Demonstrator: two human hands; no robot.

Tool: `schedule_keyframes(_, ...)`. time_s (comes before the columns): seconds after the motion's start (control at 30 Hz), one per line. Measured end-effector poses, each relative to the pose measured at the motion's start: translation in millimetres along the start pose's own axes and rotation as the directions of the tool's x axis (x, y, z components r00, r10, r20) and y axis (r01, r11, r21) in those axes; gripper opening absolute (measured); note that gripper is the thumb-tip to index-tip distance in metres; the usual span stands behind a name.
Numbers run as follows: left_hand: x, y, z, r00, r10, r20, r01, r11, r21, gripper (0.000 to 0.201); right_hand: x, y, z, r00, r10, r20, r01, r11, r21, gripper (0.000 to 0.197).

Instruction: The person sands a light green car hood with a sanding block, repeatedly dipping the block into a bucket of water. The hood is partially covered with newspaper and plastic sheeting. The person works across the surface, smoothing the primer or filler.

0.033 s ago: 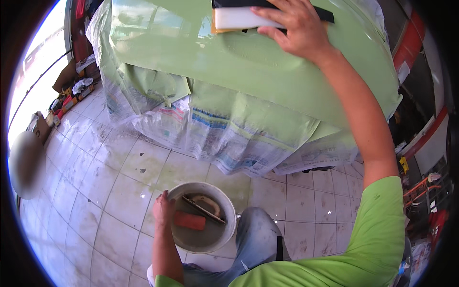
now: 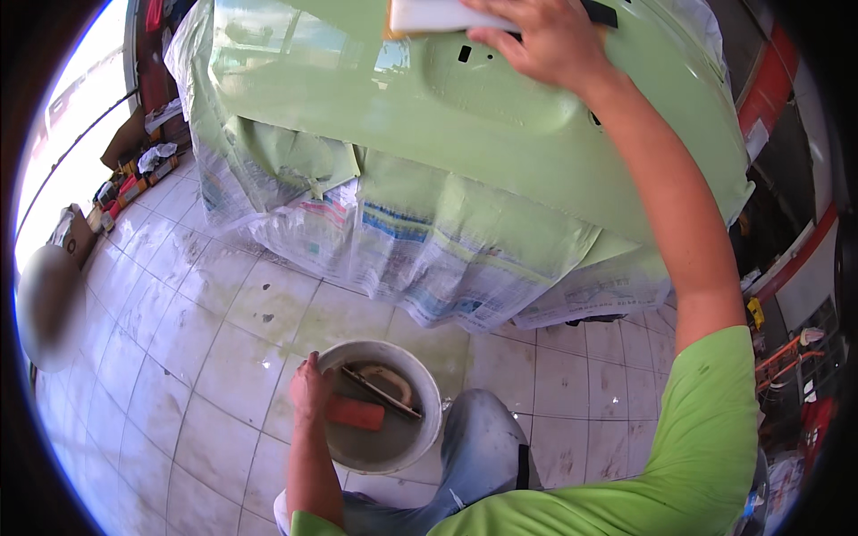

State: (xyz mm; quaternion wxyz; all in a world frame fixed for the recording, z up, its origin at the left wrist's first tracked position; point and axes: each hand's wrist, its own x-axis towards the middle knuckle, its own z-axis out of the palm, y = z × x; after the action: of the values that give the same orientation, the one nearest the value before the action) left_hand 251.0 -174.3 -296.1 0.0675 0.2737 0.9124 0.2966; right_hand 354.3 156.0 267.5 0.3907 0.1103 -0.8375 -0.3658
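A white sanding block point(image 2: 442, 15) with a yellowish-brown lower edge lies against a glossy light-green car panel point(image 2: 509, 152). My right hand point(image 2: 559, 45) is closed on it, thumb along its near side, and the block's far part is cut off by the top edge of the view. Low on the left, my left hand point(image 2: 310, 387) holds the rim of a grey bucket point(image 2: 435, 397). Cloudy water stands in the bucket, with a red-orange block point(image 2: 355, 413) and a trowel-like tool with a curved wooden handle point(image 2: 389, 380) in it.
Green-stained newspaper point(image 2: 438, 259) and plastic sheeting point(image 2: 192, 116) hang below the panel. My bent knee point(image 2: 483, 424) is right of the bucket on the wet tiled floor point(image 2: 219, 366). Boxes point(image 2: 79, 234) line the left wall; orange tools point(image 2: 786, 350) stand at the right.
My right hand has slid the sanding block farther up the panel and slightly left, uncovering dark holes in the panel. My left hand has hardly moved.
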Motion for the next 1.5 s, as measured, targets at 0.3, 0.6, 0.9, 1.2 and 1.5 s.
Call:
schedule_keyframes(0.3,23,-4,-13,0.99,-0.107,0.088,0.102,0.993,0.061,0.03,-78,25,-27,0.999,0.008,-0.037,-0.012,0.994,-0.106,0.044)
schedule_keyframes(0.6,24,5,2,0.998,-0.021,0.059,0.021,1.0,-0.009,0.028,48,-8,23,0.993,-0.113,0.045,0.115,0.993,-0.037,0.045)
schedule_keyframes(0.9,15,-2,-8,0.995,-0.098,0.024,0.1,0.992,-0.077,0.03,-133,53,-81,0.999,-0.02,0.046,0.025,0.993,-0.116,0.043)
schedule_keyframes(1.2,18,15,7,0.981,-0.081,0.174,0.091,0.995,-0.047,0.031,54,-18,31,0.989,-0.092,0.119,0.099,0.994,-0.051,0.047)
schedule_keyframes(1.5,20,-8,1,0.991,-0.08,0.103,0.085,0.995,-0.044,0.034,-145,62,-85,0.998,-0.009,0.063,0.019,0.988,-0.156,0.043)
